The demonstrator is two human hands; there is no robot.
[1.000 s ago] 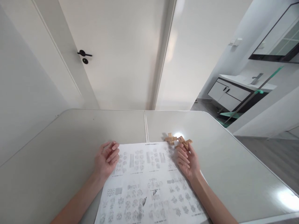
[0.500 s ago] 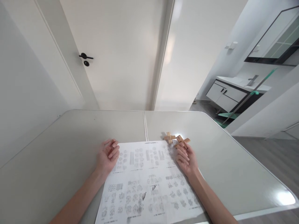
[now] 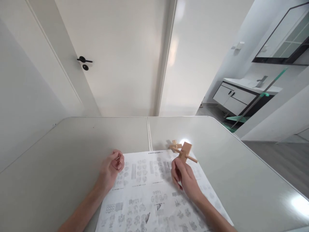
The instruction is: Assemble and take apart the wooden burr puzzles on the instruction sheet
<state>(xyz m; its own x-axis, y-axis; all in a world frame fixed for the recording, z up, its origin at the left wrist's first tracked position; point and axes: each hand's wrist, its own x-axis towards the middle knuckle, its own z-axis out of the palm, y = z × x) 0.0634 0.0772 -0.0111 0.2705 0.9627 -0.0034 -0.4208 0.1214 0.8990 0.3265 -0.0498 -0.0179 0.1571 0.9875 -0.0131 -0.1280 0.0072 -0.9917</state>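
My right hand (image 3: 182, 172) pinches the lower end of a wooden puzzle cross (image 3: 185, 150), made of a flat block with a thinner bar through it. It is raised over the top right of a printed paper sheet (image 3: 145, 199). Just behind it, a second wooden puzzle cross (image 3: 174, 143) rests on the table, partly hidden by the held one. My left hand (image 3: 114, 164) lies at the sheet's upper left edge, fingers loosely curled in, with nothing visible in them.
The sheet carries rows of small grey diagrams and has a few dark torn spots near its middle. The pale table (image 3: 60, 154) has a seam down its far half. A white door (image 3: 120, 64) stands beyond; a washbasin cabinet (image 3: 234, 95) and green-handled mop (image 3: 263, 95) are at right.
My right hand has lifted one wooden cross off the table and turned it upright, drawing it slightly nearer. The left hand's fingers have curled in more. The view has shifted slightly.
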